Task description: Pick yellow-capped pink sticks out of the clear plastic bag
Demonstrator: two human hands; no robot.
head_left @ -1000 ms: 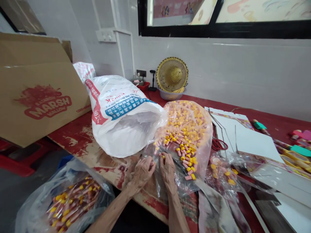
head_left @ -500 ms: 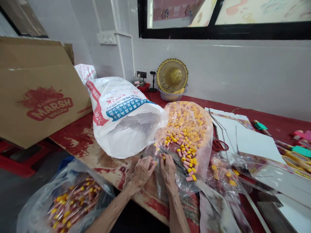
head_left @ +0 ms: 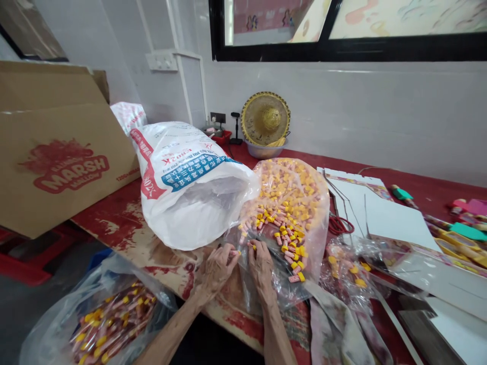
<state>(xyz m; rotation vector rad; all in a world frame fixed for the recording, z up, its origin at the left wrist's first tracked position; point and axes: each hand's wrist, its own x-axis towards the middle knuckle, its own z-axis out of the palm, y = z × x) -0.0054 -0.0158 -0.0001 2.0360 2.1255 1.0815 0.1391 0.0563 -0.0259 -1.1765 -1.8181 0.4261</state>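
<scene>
At the front edge of the worn table, my left hand is closed with its fingertips on a small pink piece with a yellow cap. Just right of it, my right hand is curled, pinching another small yellow-capped piece, mostly hidden by the fingers. Behind and right of my hands, a clear plastic bag lies with its mouth towards me, full of such pink pieces with yellow caps. Some have spilled near its opening. A white woven sack gapes beyond my left hand.
Lower left is a clear bag of long wrapped strips of pink and yellow pieces. A cardboard box stands behind it. To the right lie a cloth, a crumpled clear wrapper and white boards. A straw hat leans at the wall.
The whole view has shifted slightly, so things sit a little further left. My hands keep nearly the same place and grip on the small pieces.
</scene>
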